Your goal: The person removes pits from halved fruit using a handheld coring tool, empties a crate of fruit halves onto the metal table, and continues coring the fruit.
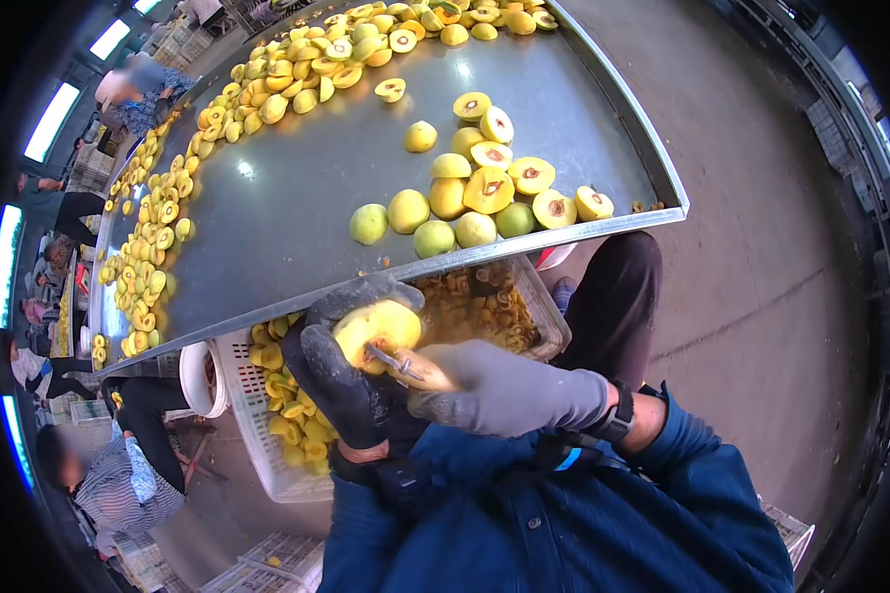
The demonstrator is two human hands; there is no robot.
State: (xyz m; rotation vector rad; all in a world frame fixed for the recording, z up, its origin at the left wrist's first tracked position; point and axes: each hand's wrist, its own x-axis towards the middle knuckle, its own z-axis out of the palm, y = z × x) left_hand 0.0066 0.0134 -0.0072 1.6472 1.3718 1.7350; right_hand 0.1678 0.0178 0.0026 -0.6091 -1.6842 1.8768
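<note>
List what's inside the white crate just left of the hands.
Yellow fruit pieces show in the white crate. The left hand and metal table hide part; the pieces cover its bottom.

We see strong fisheye distortion: edges curve and sink into black corners. Along the left, elongated white light panels (51, 122) glow blown out with bluish fringes. The grey metal worktop (297, 212) is evenly lit, with small bright glints and a pale sheen at its left end. We find the centre fairly sharp, the far left softer, and faces there blurred out.
</note>
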